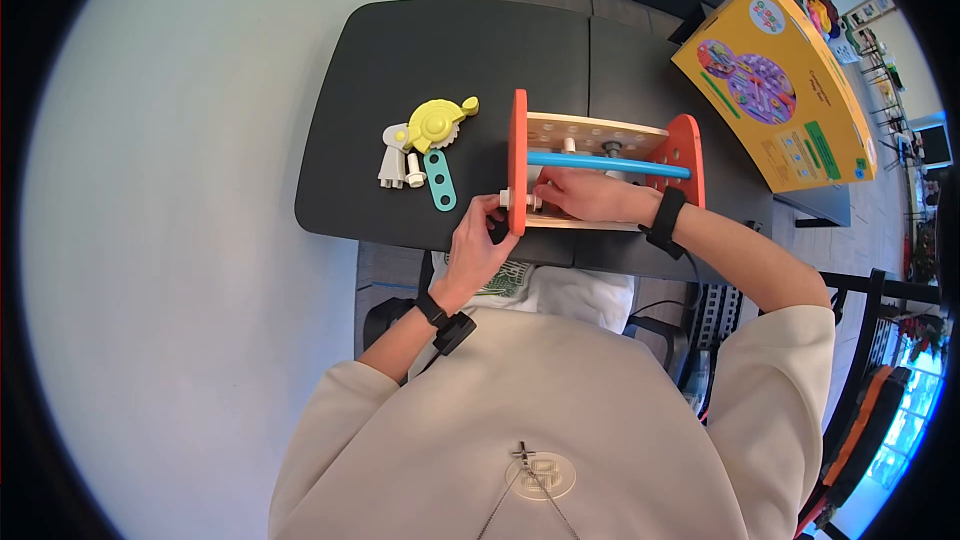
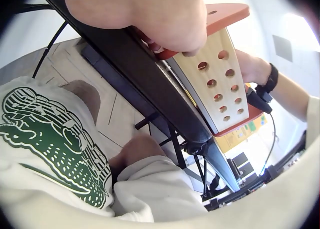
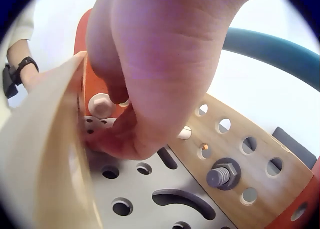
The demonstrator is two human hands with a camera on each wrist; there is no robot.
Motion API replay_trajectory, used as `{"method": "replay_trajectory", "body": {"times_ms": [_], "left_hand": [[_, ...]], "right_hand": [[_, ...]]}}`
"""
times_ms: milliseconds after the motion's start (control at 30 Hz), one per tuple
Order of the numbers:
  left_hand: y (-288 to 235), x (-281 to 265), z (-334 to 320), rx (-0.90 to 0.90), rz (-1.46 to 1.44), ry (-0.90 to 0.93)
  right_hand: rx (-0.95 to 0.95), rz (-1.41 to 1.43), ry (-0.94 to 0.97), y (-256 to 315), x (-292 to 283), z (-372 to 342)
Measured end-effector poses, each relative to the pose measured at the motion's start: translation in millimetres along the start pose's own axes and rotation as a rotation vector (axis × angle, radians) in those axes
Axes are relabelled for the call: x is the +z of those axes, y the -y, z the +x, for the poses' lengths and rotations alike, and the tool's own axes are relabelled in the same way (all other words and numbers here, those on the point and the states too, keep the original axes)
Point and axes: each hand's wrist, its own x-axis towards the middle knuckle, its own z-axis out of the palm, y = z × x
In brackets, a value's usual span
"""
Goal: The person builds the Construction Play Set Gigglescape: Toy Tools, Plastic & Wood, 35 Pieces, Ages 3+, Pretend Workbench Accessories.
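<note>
A wooden toy toolbox with orange end panels (image 1: 517, 130) and a blue rod handle (image 1: 610, 164) stands on the dark table. At its left panel, my left hand (image 1: 478, 252) grips the near edge, thumb low on the panel and fingertips at a white plastic piece (image 1: 504, 199) on the outer face. My right hand (image 1: 590, 195) reaches inside the box under the rod. Its curled fingers pinch at a white bolt (image 3: 102, 106) with a hex end, set against the panel's inner face; the hand hides part of the grip. A grey bolt (image 3: 220, 177) sits in the perforated wooden side (image 3: 260, 164).
Left of the toolbox lie a yellow toy saw (image 1: 436, 124), a light grey piece (image 1: 393, 155), a white bolt (image 1: 415, 172) and a teal strip with holes (image 1: 439, 180). A large yellow box (image 1: 800, 90) stands at the right. The table's near edge runs close below the toolbox.
</note>
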Motion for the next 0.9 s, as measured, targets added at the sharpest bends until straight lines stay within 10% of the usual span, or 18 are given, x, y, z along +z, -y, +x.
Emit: {"method": "replay_trajectory", "body": {"times_ms": [900], "left_hand": [[-2.1, -1.5, 1.1, -0.017, 0.004, 0.008]], "right_hand": [[0.002, -0.087, 0.037, -2.0, 0.0, 6.4]]}}
